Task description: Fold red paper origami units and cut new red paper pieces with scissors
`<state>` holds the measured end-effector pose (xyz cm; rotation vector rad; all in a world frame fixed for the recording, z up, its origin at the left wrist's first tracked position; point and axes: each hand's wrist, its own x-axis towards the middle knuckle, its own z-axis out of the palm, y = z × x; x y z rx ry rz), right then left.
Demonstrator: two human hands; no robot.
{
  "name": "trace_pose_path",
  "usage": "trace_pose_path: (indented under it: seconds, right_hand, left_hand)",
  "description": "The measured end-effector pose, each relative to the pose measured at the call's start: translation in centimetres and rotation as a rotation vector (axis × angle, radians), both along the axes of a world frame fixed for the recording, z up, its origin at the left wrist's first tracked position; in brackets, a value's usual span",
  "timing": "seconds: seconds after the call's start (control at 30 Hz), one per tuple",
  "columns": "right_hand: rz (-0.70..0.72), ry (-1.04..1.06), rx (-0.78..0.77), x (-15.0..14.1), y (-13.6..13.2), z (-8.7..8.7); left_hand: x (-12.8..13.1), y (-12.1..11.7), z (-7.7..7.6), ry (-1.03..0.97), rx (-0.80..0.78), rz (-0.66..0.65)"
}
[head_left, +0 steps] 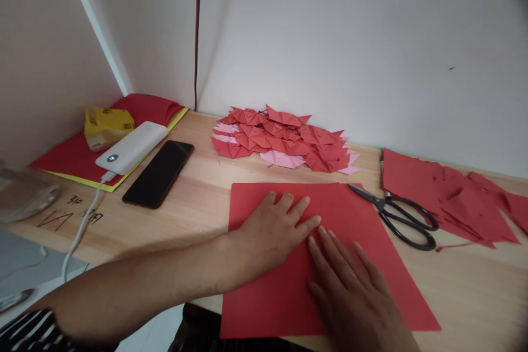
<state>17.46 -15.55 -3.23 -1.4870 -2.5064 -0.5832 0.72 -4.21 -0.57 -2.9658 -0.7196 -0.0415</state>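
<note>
A large sheet of red paper (264, 308) lies flat on the wooden table, its near edge overhanging the table's front. My left hand (274, 228) rests on its upper middle, fingers spread and pointing to the right. Just to the right and nearer to me, my right hand (350, 280) lies on the same sheet with its fingers stretched out. The fingertips of both hands come close together. Black-handled scissors (406, 220) lie at the sheet's upper right, the blade tips over its far edge.
Folded red and pink paper pieces (280, 137) are heaped by the wall. Cut red paper (449, 195) lies at the right. To the left are a black phone (159, 174), a white power bank (132, 147) with a cable, a yellow packet (108, 126) and red and yellow sheets (68, 157).
</note>
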Motion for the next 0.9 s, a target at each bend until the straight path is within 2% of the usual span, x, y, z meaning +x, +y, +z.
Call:
trace_pose_path:
  seconds: [0.53, 0.9]
  right_hand:
    - [-0.041, 0.0, -0.032, -0.1, -0.3, -0.1]
    - [-0.174, 0.036, -0.041, 2.8, -0.6, -0.9]
  left_hand:
    - [-0.1, 0.0, 0.0, -0.017, -0.005, -0.008]
    - [0.0, 0.0, 0.2, 0.028, -0.036, -0.007]
